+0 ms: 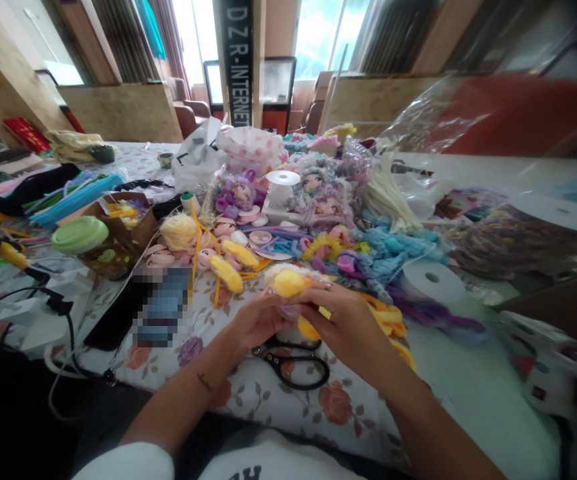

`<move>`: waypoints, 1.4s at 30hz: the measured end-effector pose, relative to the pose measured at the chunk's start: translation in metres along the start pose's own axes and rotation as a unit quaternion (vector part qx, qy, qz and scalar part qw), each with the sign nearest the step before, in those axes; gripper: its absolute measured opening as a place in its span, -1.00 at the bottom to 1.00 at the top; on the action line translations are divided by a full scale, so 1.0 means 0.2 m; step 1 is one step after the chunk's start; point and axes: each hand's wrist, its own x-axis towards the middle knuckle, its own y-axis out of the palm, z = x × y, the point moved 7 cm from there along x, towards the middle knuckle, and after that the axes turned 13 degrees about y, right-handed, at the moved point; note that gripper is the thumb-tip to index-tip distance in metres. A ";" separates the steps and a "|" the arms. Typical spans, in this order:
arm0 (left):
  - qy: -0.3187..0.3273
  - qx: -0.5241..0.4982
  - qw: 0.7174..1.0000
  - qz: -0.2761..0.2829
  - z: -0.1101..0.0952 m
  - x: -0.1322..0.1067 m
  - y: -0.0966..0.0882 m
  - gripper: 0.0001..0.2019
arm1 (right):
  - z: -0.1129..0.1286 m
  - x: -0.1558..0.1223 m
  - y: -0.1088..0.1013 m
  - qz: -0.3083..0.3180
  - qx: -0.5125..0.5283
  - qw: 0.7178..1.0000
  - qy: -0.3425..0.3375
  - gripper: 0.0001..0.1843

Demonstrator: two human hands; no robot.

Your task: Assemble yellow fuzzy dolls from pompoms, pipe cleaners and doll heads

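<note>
Both my hands meet over the table's front middle around a small doll head with fluffy yellow hair [287,283]. My left hand [256,321] cups it from below with its fingers curled. My right hand [341,320], a ring on one finger, closes over it from the right, pinching yellow fibre. Black-handled scissors [296,363] lie on the floral tablecloth [263,393] just under my hands. More yellow hair pieces [228,272] and pink doll heads [218,230] lie a little further back.
Finished dolls with purple hair [241,193], a white ribbon spool [282,179], a white tape roll [431,280], blue and purple hair bundles [393,250] crowd the middle. At left are a green lid [79,235], a cardboard box [128,230], a glue gun [8,253], cables and a phone [118,313].
</note>
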 end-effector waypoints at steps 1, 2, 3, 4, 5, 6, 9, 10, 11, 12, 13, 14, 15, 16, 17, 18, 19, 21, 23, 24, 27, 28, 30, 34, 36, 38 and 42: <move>-0.001 0.001 1.000 -0.002 0.00 0.00 0.00 -0.79 | 0.02 0.01 0.00 0.005 -0.013 1.000 -0.006 -0.83; -0.001 0.000 1.000 -0.005 0.00 0.00 -0.01 -0.81 | 0.03 0.01 0.00 0.009 -0.028 1.000 -0.009 -0.83; -0.001 -0.001 1.000 -0.009 0.00 0.00 -0.02 -0.82 | 0.04 0.02 0.00 0.012 -0.042 0.999 -0.008 -0.84; -0.001 -0.004 1.000 -0.013 0.01 0.01 -0.03 -0.82 | 0.05 0.02 0.01 0.013 -0.055 0.998 -0.005 -0.84; -0.001 -0.006 1.000 -0.018 0.01 0.01 -0.03 -0.82 | 0.05 0.03 0.01 0.012 -0.066 0.998 -0.002 -0.84; -0.001 -0.009 1.000 -0.023 0.01 0.01 -0.04 -0.81 | 0.05 0.03 0.02 0.009 -0.073 0.997 -0.001 -0.84; 0.002 -0.013 0.999 -0.040 0.01 0.02 -0.06 -0.79 | 0.05 0.02 0.04 -0.007 -0.066 0.998 -0.011 -0.83; 0.006 -0.012 0.999 -0.044 0.01 0.02 -0.06 -0.78 | 0.04 0.01 0.05 -0.015 -0.057 0.998 -0.014 -0.82; 0.010 -0.011 0.999 -0.047 0.01 0.02 -0.06 -0.76 | 0.04 0.00 0.05 -0.023 -0.047 0.999 -0.016 -0.81; 0.014 -0.012 0.999 -0.048 0.00 0.02 -0.06 -0.76 | 0.03 -0.01 0.06 -0.032 -0.035 0.999 -0.017 -0.80; 0.019 -0.013 0.999 -0.048 0.00 0.01 -0.05 -0.78 | 0.02 -0.02 0.06 -0.041 -0.024 0.999 -0.017 -0.79; 0.026 -0.016 0.998 -0.047 0.00 0.01 -0.05 -0.80 | 0.02 -0.03 0.07 -0.050 -0.013 0.999 -0.016 -0.79; 0.034 -0.020 0.998 -0.045 -0.01 0.02 -0.04 -0.82 | 0.01 -0.04 0.07 -0.058 -0.002 0.998 -0.014 -0.79; 0.040 -0.023 0.998 -0.044 -0.01 0.02 -0.04 -0.83 | 0.00 -0.06 0.07 -0.067 0.008 0.998 -0.010 -0.79; 0.044 -0.024 0.998 -0.043 -0.01 0.02 -0.04 -0.84 | -0.01 -0.07 0.07 -0.077 0.018 0.997 -0.005 -0.80; 0.046 -0.021 0.998 -0.044 -0.01 0.02 -0.04 -0.83 | -0.02 -0.08 0.07 -0.088 0.030 0.996 0.000 -0.81; 0.044 -0.016 0.998 -0.046 -0.01 0.02 -0.05 -0.82 | -0.03 -0.08 0.07 -0.096 0.045 0.994 0.006 -0.82; 0.040 -0.001 0.998 -0.051 0.00 0.02 -0.07 -0.80 | -0.06 -0.09 0.07 -0.102 0.079 0.991 0.021 -0.84; 0.041 0.008 0.998 -0.051 0.01 0.03 -0.08 -0.78 | -0.09 -0.09 0.07 -0.097 0.111 0.988 0.037 -0.86; 0.043 0.011 0.998 -0.051 0.01 0.03 -0.08 -0.78 | -0.10 -0.09 0.07 -0.092 0.125 0.987 0.043 -0.86; 0.046 0.019 0.998 -0.050 0.01 0.03 -0.08 -0.79 | -0.13 -0.09 0.06 -0.086 0.150 0.984 0.052 -0.88; 0.045 0.021 0.998 -0.048 0.01 0.03 -0.08 -0.79 | -0.14 -0.08 0.06 -0.087 0.154 0.983 0.055 -0.88; 0.045 0.024 0.998 -0.041 0.01 0.02 -0.07 -0.80 | -0.15 -0.08 0.05 -0.092 0.156 0.982 0.059 -0.89; 0.046 0.028 0.998 -0.030 0.00 0.02 -0.05 -0.82 | -0.17 -0.07 0.03 -0.106 0.148 0.981 0.071 -0.89; 0.049 0.031 0.998 -0.028 0.00 0.02 -0.04 -0.84 | -0.17 -0.07 0.03 -0.108 0.145 0.981 0.077 -0.90; 0.053 0.031 0.998 -0.029 0.00 0.02 -0.04 -0.86 | -0.18 -0.06 0.04 -0.104 0.141 0.981 0.084 -0.90; 0.054 0.028 0.998 -0.032 0.00 0.02 -0.05 -0.89 | -0.20 -0.06 0.05 -0.093 0.138 0.981 0.100 -0.91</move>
